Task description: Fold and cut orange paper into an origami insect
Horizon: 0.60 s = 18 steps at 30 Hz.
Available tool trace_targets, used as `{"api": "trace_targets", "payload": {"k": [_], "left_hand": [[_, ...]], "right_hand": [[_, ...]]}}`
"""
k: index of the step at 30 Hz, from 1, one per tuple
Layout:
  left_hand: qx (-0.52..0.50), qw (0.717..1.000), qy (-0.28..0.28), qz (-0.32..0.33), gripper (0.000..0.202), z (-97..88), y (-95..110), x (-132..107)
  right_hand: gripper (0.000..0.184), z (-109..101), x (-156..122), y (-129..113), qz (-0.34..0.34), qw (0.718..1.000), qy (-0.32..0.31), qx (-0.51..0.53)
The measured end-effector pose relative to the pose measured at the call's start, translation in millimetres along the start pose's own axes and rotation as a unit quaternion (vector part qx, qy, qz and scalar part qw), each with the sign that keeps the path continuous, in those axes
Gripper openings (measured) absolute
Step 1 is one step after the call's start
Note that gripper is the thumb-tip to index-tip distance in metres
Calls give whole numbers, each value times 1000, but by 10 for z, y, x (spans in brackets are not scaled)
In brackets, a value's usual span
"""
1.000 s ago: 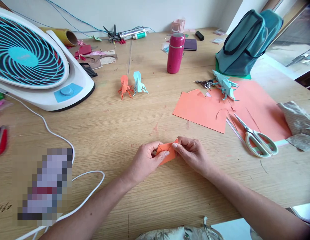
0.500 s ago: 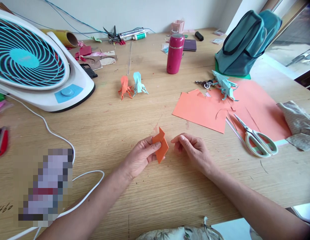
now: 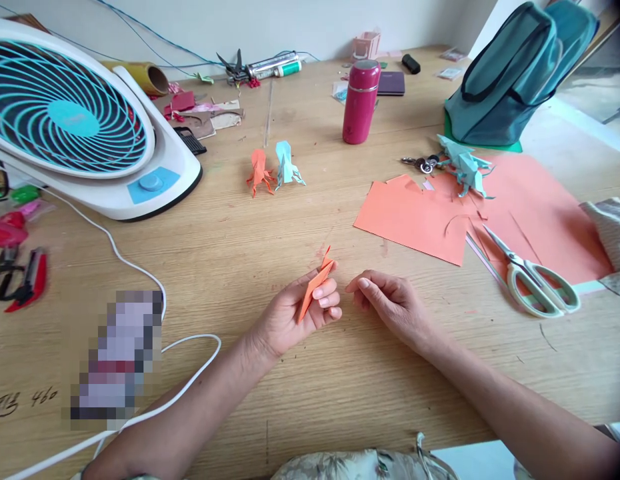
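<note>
My left hand [image 3: 296, 308] is closed around a folded piece of orange paper [image 3: 311, 293]. The paper is tilted, showing a narrow slanted face, and a thin pointed flap sticks up at its top. The fingertips curl over its right side. Just to the right, my right hand [image 3: 390, 303] rests low over the table with its fingers curled and thumb folded in. Nothing shows in it, and it is apart from the paper. Beyond the hands stand an orange paper figure [image 3: 259, 170] and a light blue paper figure [image 3: 286, 162], both with thin legs.
Orange paper sheets [image 3: 410, 217], scissors [image 3: 535, 280], a blue folded-paper insect [image 3: 465, 167] and keys [image 3: 426, 164] lie right. A magenta flask [image 3: 361, 107] and teal bag [image 3: 505, 87] stand behind. Left are a fan [image 3: 155, 180], a white cable [image 3: 120, 250] and a pixelated object [image 3: 120, 360].
My left hand has turned the folded orange paper, so its broad face now shows as a narrow slanted one. The right hand stays curled. The whole view has shifted slightly left.
</note>
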State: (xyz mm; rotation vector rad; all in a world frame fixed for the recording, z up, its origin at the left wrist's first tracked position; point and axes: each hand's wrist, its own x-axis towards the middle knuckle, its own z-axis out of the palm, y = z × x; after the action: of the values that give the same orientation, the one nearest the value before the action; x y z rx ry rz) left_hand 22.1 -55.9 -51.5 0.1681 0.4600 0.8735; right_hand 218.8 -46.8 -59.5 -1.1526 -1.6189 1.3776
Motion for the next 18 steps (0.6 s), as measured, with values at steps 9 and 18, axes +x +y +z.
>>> {"api": "trace_targets", "payload": {"k": [9, 18], "left_hand": [[23, 1000, 18, 3, 29, 16, -6, -9], [257, 957, 66, 115, 30, 4, -93, 7]], "right_hand": [[47, 20, -2, -9, -16, 1000, -12, -9], [39, 15, -53, -39, -37, 998, -43, 15]]}}
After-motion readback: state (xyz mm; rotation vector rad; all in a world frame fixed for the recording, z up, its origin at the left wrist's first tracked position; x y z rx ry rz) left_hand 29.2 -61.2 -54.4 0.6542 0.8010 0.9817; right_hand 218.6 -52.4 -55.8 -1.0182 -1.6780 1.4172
